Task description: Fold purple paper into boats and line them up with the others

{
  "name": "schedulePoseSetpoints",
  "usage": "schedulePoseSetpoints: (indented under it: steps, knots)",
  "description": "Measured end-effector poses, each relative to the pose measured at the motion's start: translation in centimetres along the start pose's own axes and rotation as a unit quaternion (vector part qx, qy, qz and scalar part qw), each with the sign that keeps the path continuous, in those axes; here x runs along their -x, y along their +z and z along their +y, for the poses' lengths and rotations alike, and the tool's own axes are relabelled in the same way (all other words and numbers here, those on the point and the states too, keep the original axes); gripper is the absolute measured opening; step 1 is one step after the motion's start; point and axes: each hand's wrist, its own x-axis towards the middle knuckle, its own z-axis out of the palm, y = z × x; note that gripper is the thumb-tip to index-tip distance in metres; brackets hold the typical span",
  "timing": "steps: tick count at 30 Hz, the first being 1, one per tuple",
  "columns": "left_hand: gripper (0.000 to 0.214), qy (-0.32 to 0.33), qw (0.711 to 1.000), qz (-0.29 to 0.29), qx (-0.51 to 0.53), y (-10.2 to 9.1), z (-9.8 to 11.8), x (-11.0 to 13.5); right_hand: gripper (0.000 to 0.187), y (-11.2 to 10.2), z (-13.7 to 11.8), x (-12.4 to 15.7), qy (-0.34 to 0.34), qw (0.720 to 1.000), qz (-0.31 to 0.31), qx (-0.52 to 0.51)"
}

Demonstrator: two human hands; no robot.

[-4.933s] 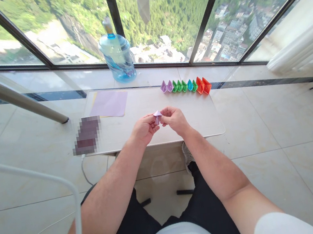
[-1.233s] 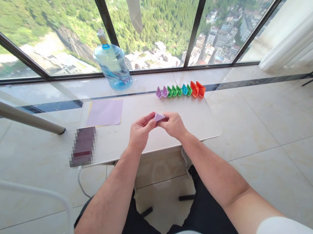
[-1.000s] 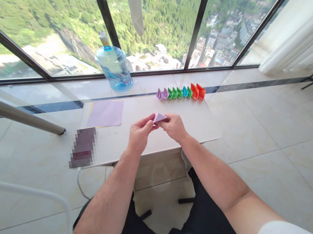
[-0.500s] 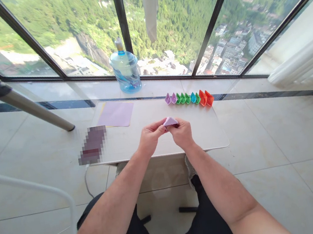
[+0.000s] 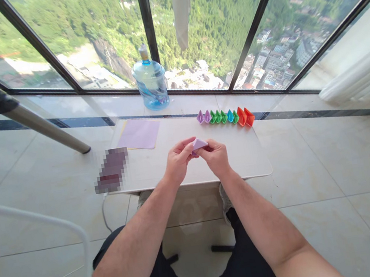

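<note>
A small piece of folded purple paper [image 5: 198, 144] is held between both hands above the low white table [image 5: 148, 172]. My left hand [image 5: 177, 160] pinches its left side, thumb on the near face. My right hand [image 5: 216, 156] grips the right side, and its thumb reaches toward the paper's lower edge. Some fingertips are hidden behind the paper. Beyond the hands, a row of folded paper boats [image 5: 221, 117] in purple, green, blue and orange-red stands along the table's far right side. Flat purple paper sheets [image 5: 142, 133], with a yellow edge showing beneath, lie at the far left.
A blurred-out dark rectangular object [image 5: 111, 171] lies at the table's left edge, with a cable below it. Behind the table a large water bottle [image 5: 151, 85] stands by the window. A metal pole [image 5: 49, 125] slants in from the left, above a curved white tube [image 5: 50, 216].
The folded purple paper has turned slightly in my hands, and its peak has tipped to the left. My fingers have shifted a little on it. The camera view has moved slightly.
</note>
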Motion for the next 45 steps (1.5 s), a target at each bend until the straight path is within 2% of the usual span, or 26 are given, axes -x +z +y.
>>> schedulePoseSetpoints:
  steps: [5, 11, 21, 30, 37, 45]
  knots:
    - [0.036, 0.025, 0.999, -0.008, -0.044, -0.1, -0.4, 0.0, 0.026, 0.5, 0.2, -0.2, -0.002, 0.998, 0.045, -0.037]
    - [0.045, 0.053, 0.997, 0.005, -0.047, -0.3, -0.9, -0.1, 0.027, 0.9, 0.5, -0.3, 0.024, 0.995, 0.036, -0.091]
    - [0.047, 0.03, 0.999, -0.016, -0.033, -0.7, -1.2, -0.5, 0.022, 0.4, 0.9, -0.7, -0.009, 0.998, 0.05, -0.032]
    - [0.044, 0.015, 0.998, -0.04, -0.039, -0.8, -1.1, -0.3, 0.024, 0.4, 1.0, -0.7, -0.02, 0.999, 0.014, -0.043]
    - [0.045, -0.014, 1.0, -0.018, 0.014, -0.7, -0.9, -0.6, 0.019, 0.4, 0.6, -0.5, -0.03, 0.999, 0.019, 0.016]
    - [0.043, -0.03, 0.999, -0.008, 0.015, -0.5, -1.2, -0.5, 0.016, 0.6, 1.1, -0.6, -0.018, 0.999, 0.031, 0.012]
